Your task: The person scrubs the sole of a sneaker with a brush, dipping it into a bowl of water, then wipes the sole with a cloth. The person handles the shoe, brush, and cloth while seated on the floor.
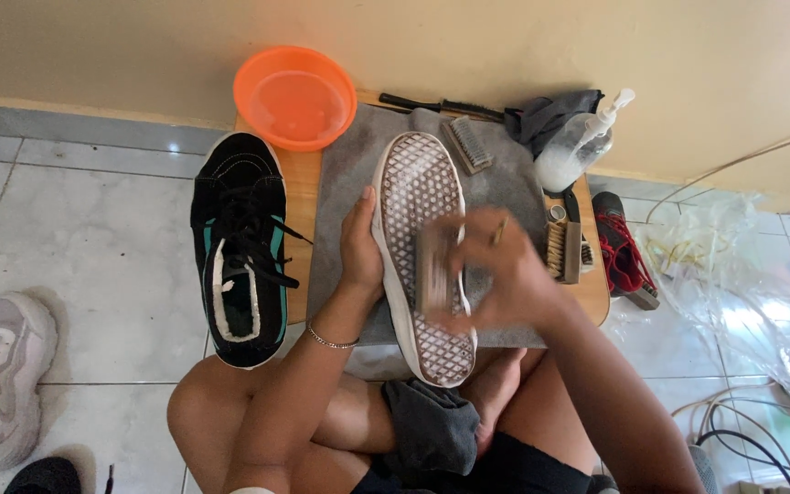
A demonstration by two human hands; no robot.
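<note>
The left hand is bracing the upturned shoe; right hand fingers are gripping a blurred brush. Hard strokes could be twisting the shoe loose toward the orange basin.

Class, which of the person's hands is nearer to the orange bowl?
Left. The left hand grips the upturned shoe's side, below the orange bowl; the right hand scrubs farther away.

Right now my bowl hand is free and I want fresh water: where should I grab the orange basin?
Take the orange basin by its near rim, coming from the left hand's side. It sits upright with a wide, open lip, and the black sneaker leaves that approach free; the right hand holds the brush.
</note>
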